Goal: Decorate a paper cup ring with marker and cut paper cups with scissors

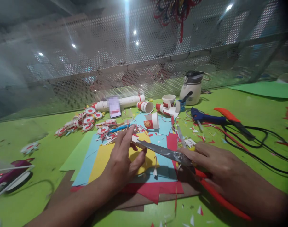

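Observation:
My left hand (123,157) pinches a small white-and-red paper piece (135,138) above stacked coloured paper (99,164); much of the piece is hidden by the fingers. My right hand (219,167) is closed around scissors (165,152) with red handles. Their blades stand apart, and the tip of the long near blade points left, at or against the paper piece; I cannot tell whether it touches. Just beyond my hands lies a paper cup (154,121) on its side. Small paper scraps (188,143) are scattered near the far blade.
White-and-red paper discs (88,119) are piled at the left, near a phone (114,107) leaning on a white roll (129,101). A bottle (191,88) stands by the mesh partition. At right lie a blue glue gun (207,117), an orange-handled cutter (233,121) and black cable (264,129).

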`<state>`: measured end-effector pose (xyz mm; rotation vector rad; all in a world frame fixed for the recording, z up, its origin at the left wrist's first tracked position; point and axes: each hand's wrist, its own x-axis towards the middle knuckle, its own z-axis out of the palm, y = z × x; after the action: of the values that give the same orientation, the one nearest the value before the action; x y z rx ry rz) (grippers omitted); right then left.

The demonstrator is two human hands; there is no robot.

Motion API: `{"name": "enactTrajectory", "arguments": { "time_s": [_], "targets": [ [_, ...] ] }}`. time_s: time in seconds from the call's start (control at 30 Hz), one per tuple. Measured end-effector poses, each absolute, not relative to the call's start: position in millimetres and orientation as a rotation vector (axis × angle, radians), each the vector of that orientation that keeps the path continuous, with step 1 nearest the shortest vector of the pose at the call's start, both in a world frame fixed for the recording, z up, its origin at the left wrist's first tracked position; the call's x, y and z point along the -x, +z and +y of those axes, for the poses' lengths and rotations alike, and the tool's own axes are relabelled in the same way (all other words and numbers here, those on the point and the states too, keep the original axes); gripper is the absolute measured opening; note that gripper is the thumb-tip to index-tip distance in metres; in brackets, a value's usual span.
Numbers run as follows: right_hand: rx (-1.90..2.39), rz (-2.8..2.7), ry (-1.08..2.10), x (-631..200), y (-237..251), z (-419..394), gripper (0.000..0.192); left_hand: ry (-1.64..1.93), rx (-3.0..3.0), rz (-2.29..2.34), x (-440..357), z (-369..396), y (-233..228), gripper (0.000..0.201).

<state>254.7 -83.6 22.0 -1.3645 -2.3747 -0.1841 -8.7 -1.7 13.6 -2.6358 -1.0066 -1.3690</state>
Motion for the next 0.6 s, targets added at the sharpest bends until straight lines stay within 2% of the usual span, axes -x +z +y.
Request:
{"name": "enactTrajectory", "arguments": {
  "time_s": [0.6],
  "targets": [
    [1.393,-2.373,-0.145,-254.8,21.3,-88.2,0.032,-1.333,2.65,-1.023,8.9,-4.8,14.5,0.068]
  ]
}}
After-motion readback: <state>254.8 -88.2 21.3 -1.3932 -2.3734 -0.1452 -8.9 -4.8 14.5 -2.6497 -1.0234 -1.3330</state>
